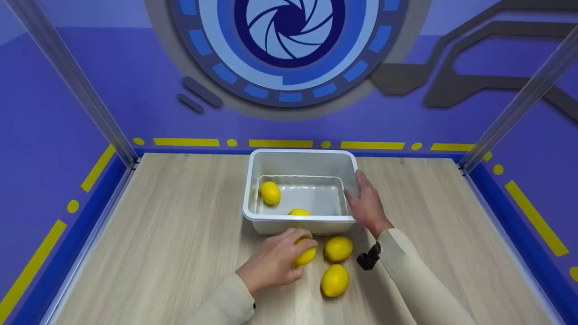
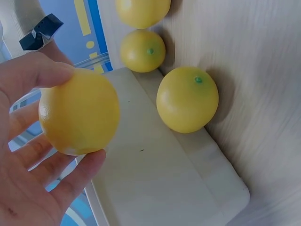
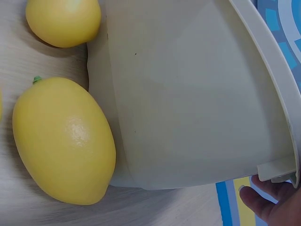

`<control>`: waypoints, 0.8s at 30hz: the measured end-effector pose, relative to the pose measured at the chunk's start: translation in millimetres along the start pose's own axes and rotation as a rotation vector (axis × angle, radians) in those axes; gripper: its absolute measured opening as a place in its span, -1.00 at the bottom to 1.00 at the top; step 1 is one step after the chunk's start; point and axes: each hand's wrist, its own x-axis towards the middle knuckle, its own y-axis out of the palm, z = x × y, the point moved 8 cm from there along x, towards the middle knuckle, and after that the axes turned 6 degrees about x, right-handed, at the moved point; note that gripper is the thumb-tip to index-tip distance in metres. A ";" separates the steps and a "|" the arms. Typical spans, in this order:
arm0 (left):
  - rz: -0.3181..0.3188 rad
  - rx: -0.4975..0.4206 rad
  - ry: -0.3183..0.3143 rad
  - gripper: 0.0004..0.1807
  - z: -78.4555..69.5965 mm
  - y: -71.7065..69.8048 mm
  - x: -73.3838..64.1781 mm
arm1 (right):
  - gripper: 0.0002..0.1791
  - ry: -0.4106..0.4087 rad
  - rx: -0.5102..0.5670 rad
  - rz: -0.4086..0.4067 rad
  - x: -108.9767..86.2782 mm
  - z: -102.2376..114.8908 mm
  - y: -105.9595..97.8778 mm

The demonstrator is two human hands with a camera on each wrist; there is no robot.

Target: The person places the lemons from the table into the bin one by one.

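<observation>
My left hand (image 1: pixel 277 259) grips a yellow lemon (image 2: pixel 80 113) in front of the white plastic bin (image 1: pixel 300 225), thumb on one side and fingers on the other. With my right hand (image 1: pixel 371 207) I hold the bin's right rim, thumb on the inner side. Inside the bin, one lemon (image 1: pixel 270 193) lies at the left and another lemon (image 1: pixel 299 212) is partly hidden by the front rim. On the table before the bin sit a lemon (image 1: pixel 338 249) and a nearer lemon (image 1: pixel 335 280). The left wrist view shows one more lemon (image 2: pixel 188 100) beside the bin wall.
The wood-grain table (image 1: pixel 180 216) extends to both sides of the bin. Behind it rises a blue-purple printed wall (image 1: pixel 108 90), with metal posts (image 1: pixel 86 85) at the corners. A black strap (image 1: pixel 369 257) hangs at the right cuff.
</observation>
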 end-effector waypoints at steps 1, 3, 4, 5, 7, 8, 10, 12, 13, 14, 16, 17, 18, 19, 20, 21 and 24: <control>-0.002 0.000 -0.001 -0.46 0.0 -0.6 0.5 | -0.21 0.000 -0.001 -0.002 -0.2 -0.3 -0.1; -0.003 0.001 -0.005 -0.47 0.3 -1.8 1.4 | -0.21 -0.004 -0.006 -0.002 -0.2 -0.3 0.2; -0.002 0.000 -0.008 -0.47 0.5 -2.3 1.9 | -0.21 -0.005 -0.006 -0.002 -0.3 -0.4 0.3; 0.002 -0.003 -0.013 -0.47 0.9 -2.7 2.3 | -0.21 -0.005 -0.008 -0.002 -0.3 -0.4 0.4; 0.009 -0.013 -0.023 -0.48 1.9 -3.3 3.1 | -0.22 -0.010 -0.011 -0.006 0.1 -0.3 0.3; 0.012 -0.019 -0.027 -0.48 2.4 -3.6 3.4 | -0.22 -0.013 -0.010 -0.006 0.3 -0.2 0.4; 0.014 -0.031 -0.035 -0.50 3.3 -4.6 3.9 | -0.22 -0.011 -0.008 -0.004 0.6 0.0 0.5; 0.009 -0.036 -0.038 -0.50 4.0 -5.3 4.3 | -0.22 -0.007 -0.008 -0.003 0.9 0.2 0.6; 0.003 -0.035 -0.037 -0.51 4.2 -5.8 4.4 | -0.21 -0.004 -0.008 -0.003 0.8 0.4 0.6; -0.002 -0.035 -0.036 -0.51 4.2 -6.5 4.5 | -0.21 0.001 -0.009 -0.002 0.6 0.5 0.6; -0.017 -0.033 -0.034 -0.52 4.4 -8.0 4.6 | -0.21 0.011 -0.009 -0.001 0.2 0.2 0.8; -0.027 -0.031 -0.034 -0.52 4.6 -8.7 4.6 | -0.21 0.015 -0.006 -0.002 -0.1 0.0 0.8; -0.038 -0.030 -0.034 -0.52 4.7 -9.6 4.4 | -0.21 0.018 -0.002 -0.002 -0.4 -0.2 0.8; -0.048 -0.029 -0.034 -0.52 4.7 -10.6 4.3 | -0.21 0.019 0.001 -0.003 -0.7 -0.3 0.7; -0.056 -0.028 -0.035 -0.51 4.9 -11.5 4.2 | -0.21 0.019 0.005 -0.002 -0.9 -0.4 0.7; -0.067 -0.025 -0.035 -0.51 5.1 -12.5 4.1 | -0.21 0.019 0.008 -0.002 -1.2 -0.4 0.6; -0.090 -0.021 -0.036 -0.49 6.1 -14.7 4.1 | -0.21 0.017 0.012 -0.005 -1.6 -0.4 0.3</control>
